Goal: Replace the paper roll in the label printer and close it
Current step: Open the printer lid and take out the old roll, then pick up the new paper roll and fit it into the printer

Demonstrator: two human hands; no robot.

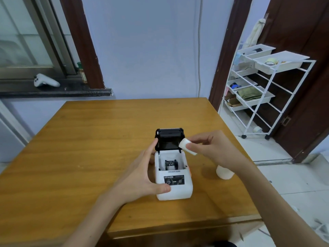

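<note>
A small white label printer stands on the wooden table with its black lid swung up and open. The paper bay shows a black spindle part inside. My left hand grips the printer's left side, thumb on the front corner, index finger touching the lid's edge. My right hand holds a small white paper roll in its fingertips, just right of the lid and above the bay. A second white roll lies on the table to the printer's right, partly hidden behind my right wrist.
The table's right edge lies close to the second roll. A white wire shelf cart with bins stands at the right by a dark door. A white game controller rests on the window sill at the far left.
</note>
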